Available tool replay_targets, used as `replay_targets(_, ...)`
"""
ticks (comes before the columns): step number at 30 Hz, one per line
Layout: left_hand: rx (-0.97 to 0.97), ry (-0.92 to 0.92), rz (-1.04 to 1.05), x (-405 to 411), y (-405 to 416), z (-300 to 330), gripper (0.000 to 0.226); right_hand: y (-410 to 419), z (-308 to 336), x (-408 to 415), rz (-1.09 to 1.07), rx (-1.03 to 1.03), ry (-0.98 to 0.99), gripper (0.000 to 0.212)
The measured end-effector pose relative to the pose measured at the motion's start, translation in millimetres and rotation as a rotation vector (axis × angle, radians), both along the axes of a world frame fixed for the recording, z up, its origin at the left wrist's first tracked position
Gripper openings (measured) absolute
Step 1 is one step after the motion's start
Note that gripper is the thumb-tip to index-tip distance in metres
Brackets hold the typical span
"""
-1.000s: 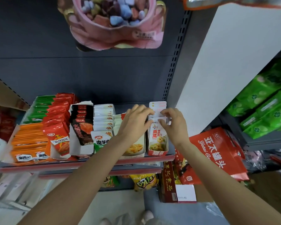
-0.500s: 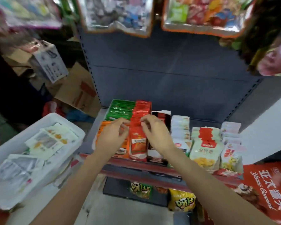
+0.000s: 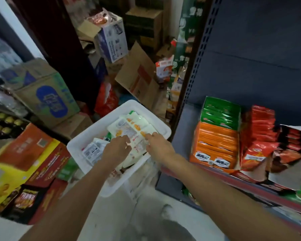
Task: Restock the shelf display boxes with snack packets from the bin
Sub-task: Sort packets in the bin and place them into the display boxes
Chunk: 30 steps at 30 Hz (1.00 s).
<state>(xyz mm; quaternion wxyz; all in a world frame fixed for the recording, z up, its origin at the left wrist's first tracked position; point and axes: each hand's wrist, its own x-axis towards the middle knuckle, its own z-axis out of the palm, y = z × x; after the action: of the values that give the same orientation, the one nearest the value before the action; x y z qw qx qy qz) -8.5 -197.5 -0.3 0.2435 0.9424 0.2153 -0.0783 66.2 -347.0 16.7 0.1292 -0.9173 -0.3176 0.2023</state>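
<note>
A white plastic bin [image 3: 165, 128] stands on the floor left of the shelf, holding several white snack packets [image 3: 129, 126] with orange pictures. Both my hands are down inside it. My left hand [image 3: 116, 147] has its fingers curled, pinching the edge of a white packet that lies between the hands. My right hand [image 3: 159, 145] lays outstretched fingertips on the same pile, gripping nothing. On the shelf [image 3: 182, 119] to the right stand display boxes of orange packets [image 3: 215, 141], green packets [image 3: 221, 115], red packets [image 3: 257, 129] and a torn box of dark packets [image 3: 293, 141].
Cardboard cartons crowd the floor: a green-and-blue one [image 3: 47, 100] at the left, a yellow-and-red one [image 3: 24, 164] near my left arm, and more stacked behind the bin. The shelf's red front rail [image 3: 250, 182] runs under my right forearm. A perforated upright [image 3: 196, 54] borders the shelf.
My view swung left from the shelf to the bin. Both hands left the orange and red packets on the shelf and dropped into the bin onto the white packets.
</note>
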Motion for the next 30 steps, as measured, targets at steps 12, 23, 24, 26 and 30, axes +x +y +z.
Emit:
replay_targets(12,0.318,0.291,-0.399,60.5,85.3,-70.9,0.087,89.1,-101.6,51.9,-0.261,-0.121,0.253,0.081)
replay_targets(23,0.406,0.256,-0.637,61.2,91.4,-92.7,0.097,104.3,-121.4,52.4,-0.295,-0.219,0.337,0.120)
replay_targets(24,0.393,0.233,-0.646,57.8,95.7,-90.6,0.087,101.9,-121.4,52.5,-0.290,-0.200,0.336,0.117)
replay_targets(26,0.306,0.144,-0.626,55.2,108.4,-82.4,0.066,97.8,-120.5,52.8,-0.301,-0.164,0.332,0.109)
replay_targets(30,-0.049,-0.225,-0.302,55.7,135.9,-60.2,0.041,101.7,-119.1,40.7,-0.370,-0.191,0.318,0.114)
